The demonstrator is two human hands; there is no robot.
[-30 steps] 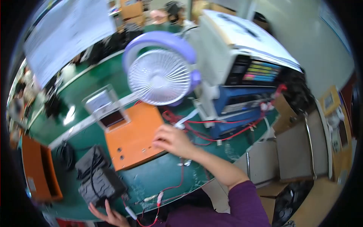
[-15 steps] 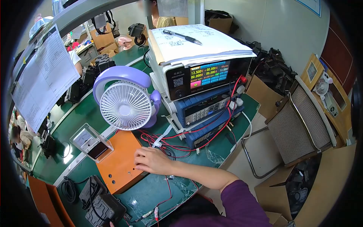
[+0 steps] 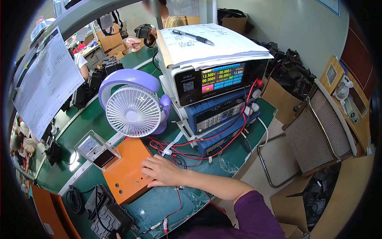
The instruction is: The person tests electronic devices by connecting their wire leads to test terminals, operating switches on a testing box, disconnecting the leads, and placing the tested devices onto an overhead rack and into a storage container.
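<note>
My right hand point(image 3: 161, 170) rests on the right end of an orange box point(image 3: 125, 171), its fingers bent over the edge; whether they grip anything is hidden. Only a fingertip of my left hand point(image 3: 118, 236) shows at the bottom edge, beside a dark ribbed case point(image 3: 109, 221) with a black cable. A clear stand with a small dark screen point(image 3: 104, 157) stands at the box's left end. Red and black leads point(image 3: 179, 149) lie behind my right hand.
A purple fan point(image 3: 133, 111) stands behind the box. Stacked power instruments point(image 3: 223, 115) with papers and a pen point(image 3: 193, 37) on top are at the right. A chair point(image 3: 318, 127) and cartons point(image 3: 284, 99) stand beyond. People sit at the far left.
The view has swung toward the right and steadied since the first frame. My left hand has mostly dropped out of view at the bottom. My right hand stays at the orange box.
</note>
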